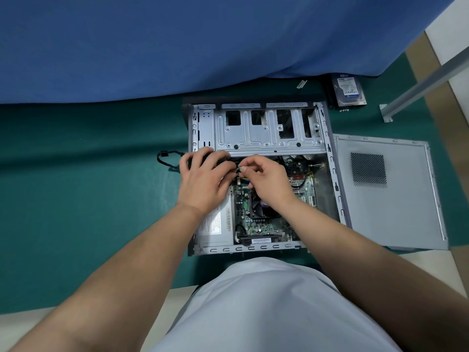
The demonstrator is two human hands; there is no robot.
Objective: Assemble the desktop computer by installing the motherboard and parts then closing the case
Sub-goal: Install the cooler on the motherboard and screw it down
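Grey steel computer case [258,128] lay open; right hand [269,181] pinched a thin yellow-black cable connector [238,171]. Left hand [203,176] clenched the black cable bundle [167,161]. Connector judged light, fragile: hold its plug body.

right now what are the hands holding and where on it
Both hands, left hand and right hand, pinch a wire bundle at its connector end, above the motherboard.

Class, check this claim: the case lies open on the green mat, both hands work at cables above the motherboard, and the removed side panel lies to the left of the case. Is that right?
Not quite. The head view shows the side panel lying to the right of the case, not the left. The rest holds: the left hand and right hand work at cables above the motherboard on the green mat.
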